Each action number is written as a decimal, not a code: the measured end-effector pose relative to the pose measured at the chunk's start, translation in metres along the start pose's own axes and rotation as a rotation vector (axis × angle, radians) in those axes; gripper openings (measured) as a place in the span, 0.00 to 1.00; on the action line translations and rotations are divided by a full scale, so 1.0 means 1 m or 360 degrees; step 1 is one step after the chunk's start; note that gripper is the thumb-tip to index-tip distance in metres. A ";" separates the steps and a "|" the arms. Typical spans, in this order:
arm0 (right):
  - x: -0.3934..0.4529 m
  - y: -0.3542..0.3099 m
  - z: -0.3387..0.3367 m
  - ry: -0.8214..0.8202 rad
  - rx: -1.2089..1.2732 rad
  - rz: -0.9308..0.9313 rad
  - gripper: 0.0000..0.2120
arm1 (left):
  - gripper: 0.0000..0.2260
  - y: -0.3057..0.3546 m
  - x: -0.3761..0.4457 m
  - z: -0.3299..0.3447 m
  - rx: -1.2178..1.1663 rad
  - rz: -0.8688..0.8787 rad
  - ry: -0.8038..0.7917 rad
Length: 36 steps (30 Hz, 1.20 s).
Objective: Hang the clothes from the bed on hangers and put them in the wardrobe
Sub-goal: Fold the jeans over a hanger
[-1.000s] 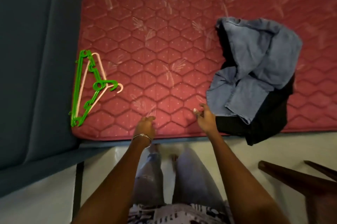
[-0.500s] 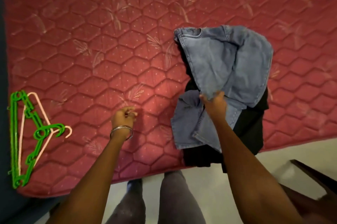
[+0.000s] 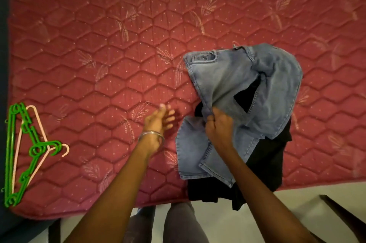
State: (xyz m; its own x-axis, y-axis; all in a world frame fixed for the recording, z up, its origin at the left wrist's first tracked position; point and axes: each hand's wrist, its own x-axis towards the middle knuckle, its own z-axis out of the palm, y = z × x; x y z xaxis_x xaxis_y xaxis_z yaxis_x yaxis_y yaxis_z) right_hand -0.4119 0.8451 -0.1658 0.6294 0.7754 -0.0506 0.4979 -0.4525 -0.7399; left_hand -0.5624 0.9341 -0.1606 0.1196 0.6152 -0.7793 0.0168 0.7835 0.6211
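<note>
Light blue jeans lie crumpled on top of a black garment near the front edge of the red quilted mattress. My right hand grips a fold of the jeans and lifts it off the pile. My left hand, with a silver bangle at the wrist, hovers just left of the jeans with fingers spread and holds nothing. A green hanger and a pink hanger lie stacked at the mattress's left front corner.
A dark blue surface borders the mattress on the left. Pale floor runs along the front edge, with my legs on it. A dark wooden piece of furniture juts in at the lower right.
My right hand has closed on the jeans and raised a fold, exposing more black cloth. My left hand has opened and shifted right toward the jeans. The view has moved closer over the bed.
</note>
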 end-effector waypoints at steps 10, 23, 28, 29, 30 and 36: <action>-0.091 -0.073 0.014 -0.1655 0.0713 -0.0223 0.15 | 0.12 0.045 0.011 0.001 0.0241 -0.0436 -0.0450; 0.010 -0.060 -0.063 0.0009 0.0279 0.0296 0.15 | 0.26 0.099 -0.090 -0.094 0.0193 0.0354 -0.0976; 0.036 -0.079 -0.044 -0.0161 0.0214 0.0407 0.21 | 0.21 0.145 -0.145 -0.119 0.0223 0.0606 -0.1321; 0.037 -0.085 -0.041 -0.0290 0.0197 0.0437 0.26 | 0.20 0.153 -0.154 -0.127 0.0148 0.0656 -0.1391; 0.039 -0.087 -0.035 -0.0415 0.0236 0.0472 0.34 | 0.18 0.161 -0.160 -0.135 0.0092 0.0722 -0.1417; -0.030 -0.162 0.020 -0.1408 0.0617 0.0773 0.23 | 0.18 0.182 -0.191 -0.217 -0.0233 0.1082 -0.1426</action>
State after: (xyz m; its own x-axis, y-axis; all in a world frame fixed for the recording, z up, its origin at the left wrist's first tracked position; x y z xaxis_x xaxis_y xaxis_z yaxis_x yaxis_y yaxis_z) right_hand -0.5234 0.9040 -0.0574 -0.0231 0.6642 -0.7472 -0.0090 -0.7475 -0.6642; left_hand -0.7981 0.9780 0.0831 0.7279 0.6793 0.0929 -0.4322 0.3496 0.8313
